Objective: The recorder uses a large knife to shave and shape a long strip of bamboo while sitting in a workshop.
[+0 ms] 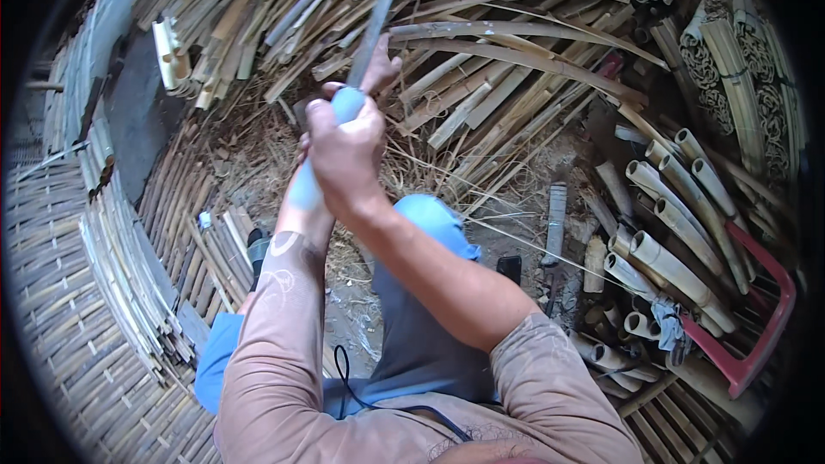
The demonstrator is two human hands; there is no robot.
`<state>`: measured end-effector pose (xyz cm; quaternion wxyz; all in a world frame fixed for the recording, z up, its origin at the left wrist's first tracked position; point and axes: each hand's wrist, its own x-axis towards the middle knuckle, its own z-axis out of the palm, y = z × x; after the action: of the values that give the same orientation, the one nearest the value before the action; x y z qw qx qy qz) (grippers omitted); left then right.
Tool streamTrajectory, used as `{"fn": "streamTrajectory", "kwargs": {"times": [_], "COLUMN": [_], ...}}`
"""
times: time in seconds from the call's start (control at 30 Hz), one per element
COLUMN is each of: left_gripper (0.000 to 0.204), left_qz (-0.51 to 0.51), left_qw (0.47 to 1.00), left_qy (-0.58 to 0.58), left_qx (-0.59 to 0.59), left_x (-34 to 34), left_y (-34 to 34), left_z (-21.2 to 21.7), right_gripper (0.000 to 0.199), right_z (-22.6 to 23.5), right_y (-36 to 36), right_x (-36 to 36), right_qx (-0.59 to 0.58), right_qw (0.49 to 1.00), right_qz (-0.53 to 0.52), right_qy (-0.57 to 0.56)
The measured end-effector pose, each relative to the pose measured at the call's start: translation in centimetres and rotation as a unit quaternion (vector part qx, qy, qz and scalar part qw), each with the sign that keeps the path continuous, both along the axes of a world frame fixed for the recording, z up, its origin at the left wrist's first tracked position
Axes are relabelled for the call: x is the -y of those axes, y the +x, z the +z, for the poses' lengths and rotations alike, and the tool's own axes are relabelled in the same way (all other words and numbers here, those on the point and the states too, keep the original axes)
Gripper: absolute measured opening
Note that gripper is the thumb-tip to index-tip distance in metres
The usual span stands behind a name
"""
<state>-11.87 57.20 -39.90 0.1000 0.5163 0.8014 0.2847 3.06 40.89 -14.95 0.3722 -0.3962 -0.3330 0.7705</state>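
Note:
My right hand (pixel 348 155) is closed round the light-blue handle (pixel 347 105) of a long knife, whose narrow grey blade (pixel 378 26) points up and away from me. Beyond it, my left hand (pixel 380 70) is partly covered by the right hand and the blade. Its visible fingers are apart, close to the ends of two long curved bamboo strips (pixel 516 30); whether they touch the strips I cannot tell. My left forearm runs under the right one, with a pale blue patch at the wrist. More split bamboo (pixel 481 103) is heaped just past my hands.
Cut bamboo tubes (pixel 679 266) are stacked at the right, beside a red-framed saw (pixel 765 326). A small black object (pixel 509 269) and a long grey flat piece (pixel 555 222) lie on the ground. Woven bamboo matting (pixel 69 326) covers the left side. My blue-trousered knee (pixel 430 219) rises below my hands.

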Motion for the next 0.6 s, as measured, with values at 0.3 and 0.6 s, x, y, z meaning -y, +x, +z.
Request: {"fn": "streamTrajectory", "kwargs": {"times": [0.3, 0.6], "left_gripper": [0.082, 0.043], "left_qz": [-0.027, -0.049], "left_qw": [0.992, 0.996], "left_qy": [-0.124, 0.017], "left_qx": [0.023, -0.069], "left_x": [-4.8, -0.6], "left_y": [-1.3, 3.3], "left_z": [-3.5, -6.3], "right_gripper": [0.037, 0.033], "right_z": [1.4, 2.1], "right_y": [-0.8, -0.7], "right_x": [-0.5, 0.7], "right_qx": [0.081, 0.082], "right_qw": [0.977, 0.975], "right_qz": [0.020, 0.040], "right_qy": [0.194, 0.203]}}
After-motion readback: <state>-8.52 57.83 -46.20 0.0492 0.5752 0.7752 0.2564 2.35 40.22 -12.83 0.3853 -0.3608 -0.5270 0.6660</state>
